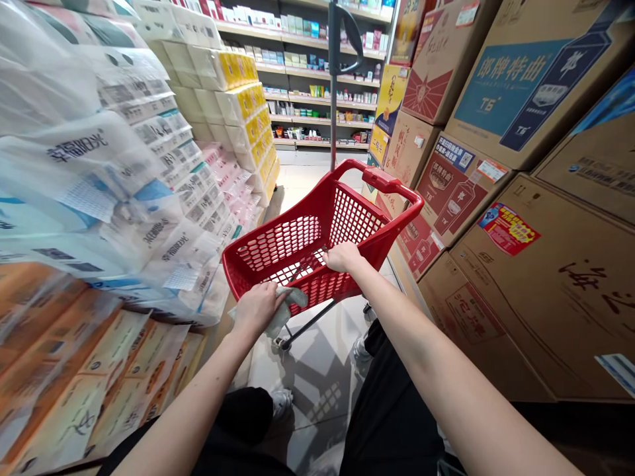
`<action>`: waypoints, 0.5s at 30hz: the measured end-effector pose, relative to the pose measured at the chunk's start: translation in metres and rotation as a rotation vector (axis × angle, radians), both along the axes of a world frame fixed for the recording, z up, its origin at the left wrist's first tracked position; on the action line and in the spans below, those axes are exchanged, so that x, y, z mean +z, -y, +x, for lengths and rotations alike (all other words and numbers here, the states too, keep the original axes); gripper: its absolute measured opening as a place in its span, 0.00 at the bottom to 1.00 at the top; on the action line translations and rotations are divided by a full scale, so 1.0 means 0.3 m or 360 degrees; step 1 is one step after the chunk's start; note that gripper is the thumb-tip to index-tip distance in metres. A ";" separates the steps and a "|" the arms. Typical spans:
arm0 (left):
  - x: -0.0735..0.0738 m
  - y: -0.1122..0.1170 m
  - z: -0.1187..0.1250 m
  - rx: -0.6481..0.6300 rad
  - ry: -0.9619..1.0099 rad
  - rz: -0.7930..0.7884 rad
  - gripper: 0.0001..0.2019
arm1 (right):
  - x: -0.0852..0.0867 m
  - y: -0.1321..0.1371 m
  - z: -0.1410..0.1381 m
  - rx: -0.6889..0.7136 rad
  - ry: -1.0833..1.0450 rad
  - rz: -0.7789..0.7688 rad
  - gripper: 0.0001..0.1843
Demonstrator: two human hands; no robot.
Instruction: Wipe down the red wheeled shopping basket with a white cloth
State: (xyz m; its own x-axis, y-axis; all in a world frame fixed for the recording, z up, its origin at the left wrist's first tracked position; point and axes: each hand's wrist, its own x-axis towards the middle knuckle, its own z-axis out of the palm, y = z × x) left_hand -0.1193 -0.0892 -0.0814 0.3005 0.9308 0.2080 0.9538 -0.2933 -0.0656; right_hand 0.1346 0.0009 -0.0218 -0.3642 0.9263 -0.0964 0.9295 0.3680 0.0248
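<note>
A red plastic shopping basket on wheels point(347, 218) stands tilted in the aisle in front of me, with nothing visible inside it. My left hand point(255, 307) is closed on a pale grey-green cloth point(285, 311) and presses it against the basket's near rim. My right hand point(342, 256) is closed over the near rim further right, fingers curled inside the basket. The basket's red handle point(381, 180) arches over its far end.
Wrapped packs of tissue and toilet paper point(109, 198) are stacked high on the left. Brown cardboard cartons point(546, 284) are piled along the right. A dark pole point(333, 79) rises behind the basket. Store shelves point(317, 99) with small goods cross the far end. The floor is pale tile point(317, 370).
</note>
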 end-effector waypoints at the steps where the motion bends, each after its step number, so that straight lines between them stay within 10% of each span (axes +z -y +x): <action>1: 0.002 0.005 0.003 0.0013 -0.0010 0.0029 0.25 | 0.001 0.001 -0.002 0.0001 0.0006 -0.0001 0.30; 15: 0.032 -0.096 -0.017 0.0146 0.0338 -0.0570 0.37 | 0.011 0.016 -0.006 -0.0031 0.0025 0.0014 0.30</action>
State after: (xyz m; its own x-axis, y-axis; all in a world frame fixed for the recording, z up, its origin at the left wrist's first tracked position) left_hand -0.1243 -0.0603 -0.0720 0.1987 0.9764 -0.0852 0.9583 -0.1753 0.2255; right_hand 0.1328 -0.0039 -0.0186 -0.3446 0.9340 -0.0938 0.9359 0.3496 0.0427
